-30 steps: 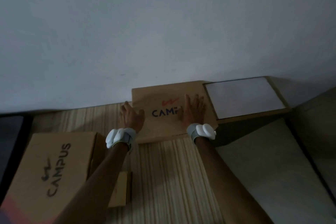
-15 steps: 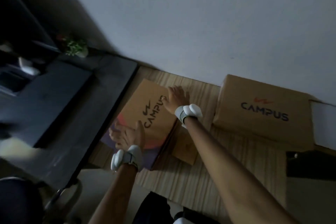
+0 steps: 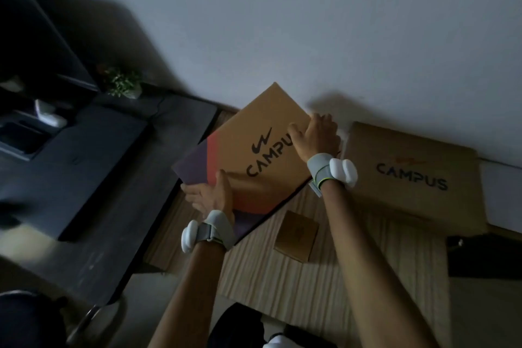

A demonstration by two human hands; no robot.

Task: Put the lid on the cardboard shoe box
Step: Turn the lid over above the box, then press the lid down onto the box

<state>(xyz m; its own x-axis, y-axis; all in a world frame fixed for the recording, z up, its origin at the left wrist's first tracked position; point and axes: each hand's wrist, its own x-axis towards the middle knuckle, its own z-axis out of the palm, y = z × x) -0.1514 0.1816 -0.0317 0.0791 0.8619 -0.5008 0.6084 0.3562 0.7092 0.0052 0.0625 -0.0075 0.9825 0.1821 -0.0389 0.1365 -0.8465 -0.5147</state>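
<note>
Lid [image 3: 248, 155] was gripped at opposite ends by left hand [image 3: 210, 199] and right hand [image 3: 317, 135]; alignment over a box was judged next.

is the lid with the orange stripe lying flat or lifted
Lifted and tilted. Both hands hold the lid: the left hand at its near edge, the right hand at its far corner.

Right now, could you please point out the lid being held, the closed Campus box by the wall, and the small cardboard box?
lid [image 3: 248, 135], head view, on its printed top.
closed Campus box [image 3: 409, 178], head view, on its top face.
small cardboard box [image 3: 296, 234], head view, on its top.
</note>
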